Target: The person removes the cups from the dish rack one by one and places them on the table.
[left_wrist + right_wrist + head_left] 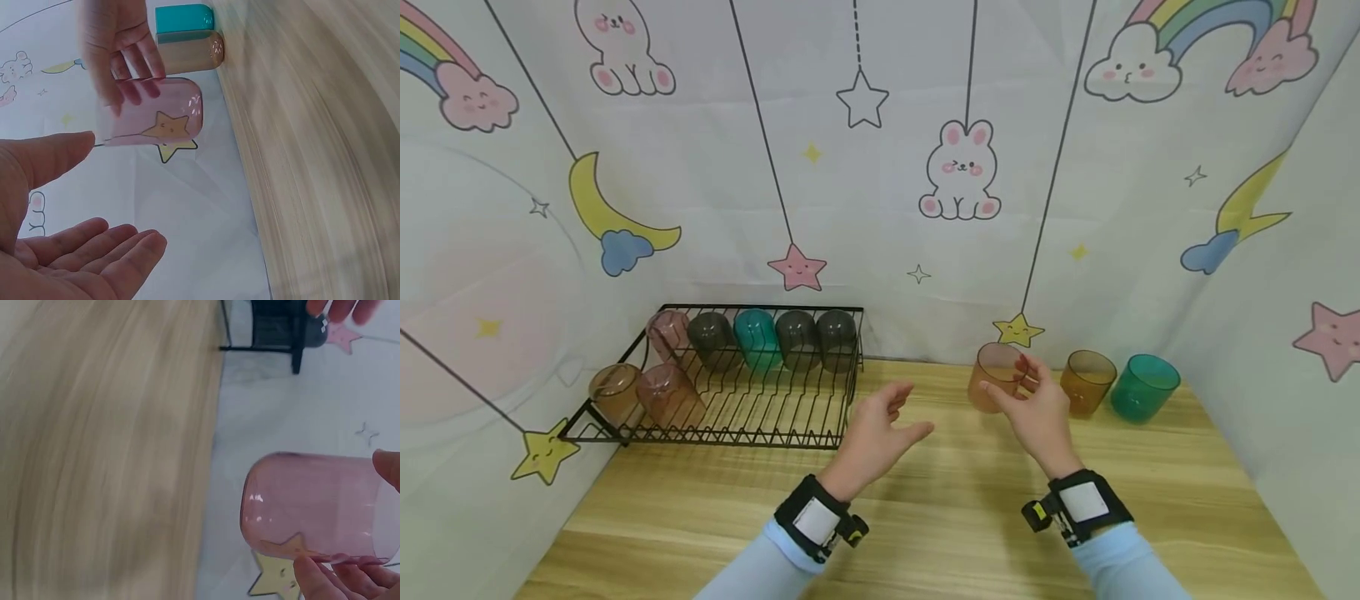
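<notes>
My right hand point(1037, 408) holds a clear pink cup point(992, 383) upright between thumb and fingers, near the rim. In the right wrist view, the cup's rounded base point(253, 506) shows against the wall cloth, apart from the wooden table. My left hand point(874, 440) is to the left of the cup, between it and the black wire rack point(775, 437). Its fingers are loosely extended with the thumb spread away, and nothing lies in the palm, as the left wrist view also shows.
Right of the held cup, an amber cup point(1086, 385) and a teal cup point(1145, 389) stand upright by the wall. Several upside-down cups fill the rack's back row, including a teal one point(757, 340); an amber cup point(615, 393) and a pink cup point(670, 396) occupy its front left.
</notes>
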